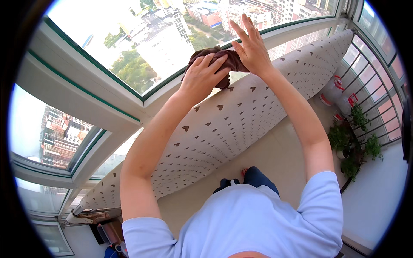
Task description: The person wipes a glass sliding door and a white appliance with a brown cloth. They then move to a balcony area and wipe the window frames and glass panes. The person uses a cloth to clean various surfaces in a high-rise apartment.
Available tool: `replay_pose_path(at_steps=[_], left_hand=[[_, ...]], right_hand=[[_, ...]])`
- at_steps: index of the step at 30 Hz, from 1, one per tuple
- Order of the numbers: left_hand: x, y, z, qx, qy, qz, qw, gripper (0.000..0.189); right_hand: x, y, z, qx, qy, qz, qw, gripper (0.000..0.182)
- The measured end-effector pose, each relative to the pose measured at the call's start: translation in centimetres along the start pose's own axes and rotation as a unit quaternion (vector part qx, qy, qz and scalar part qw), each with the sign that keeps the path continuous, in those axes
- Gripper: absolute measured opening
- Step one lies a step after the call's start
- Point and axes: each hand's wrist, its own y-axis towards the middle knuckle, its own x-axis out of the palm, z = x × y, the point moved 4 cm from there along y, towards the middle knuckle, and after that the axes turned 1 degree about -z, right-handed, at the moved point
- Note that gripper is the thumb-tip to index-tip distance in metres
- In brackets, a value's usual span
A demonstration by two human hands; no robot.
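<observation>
My left hand (201,75) grips a bunched dark brown cloth (237,61), its fingers bent over the top. The cloth lies against the lower edge of a large window pane (129,42), at the green-edged frame. To the right, my right hand (255,51) is raised with its fingers spread. The cloth's right end meets the base of that palm, and whether it passes under the palm is hidden. Just below both hands hangs a pale cover with brown hearts (226,119), draped along the window side.
Metal railing bars (384,87) curve along the right. Near them stand clear plastic jugs with red handles (334,90) and potted green plants (342,138). Beige floor (277,145) lies below me. At lower left, several stored items (111,233) sit by the wall.
</observation>
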Motion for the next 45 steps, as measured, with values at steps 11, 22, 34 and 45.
replay_pose_path(at_steps=[11, 22, 34, 45], left_hand=[[-21.6, 0.9, -12.2, -0.089, 0.371, 0.221, 0.897, 0.062], [-17.7, 0.1, -10.3, 0.008, 0.339, 0.129, 0.932, 0.047], [-42.3, 7.3, -20.6, -0.133, 0.565, 0.377, 0.722, 0.04], [-44.7, 12.6, -26.6, -0.156, 0.456, 0.394, 0.783, 0.043]], right_hand=[[-1.4, 8.6, -7.6, -0.157, -0.012, 0.109, 0.982, 0.061], [-1.5, 13.7, -11.3, -0.19, -0.023, 0.123, 0.974, 0.057], [-4.4, 20.9, -10.9, -0.199, -0.059, 0.196, 0.958, 0.06], [-4.0, 25.2, -9.2, -0.189, -0.059, 0.271, 0.942, 0.053]])
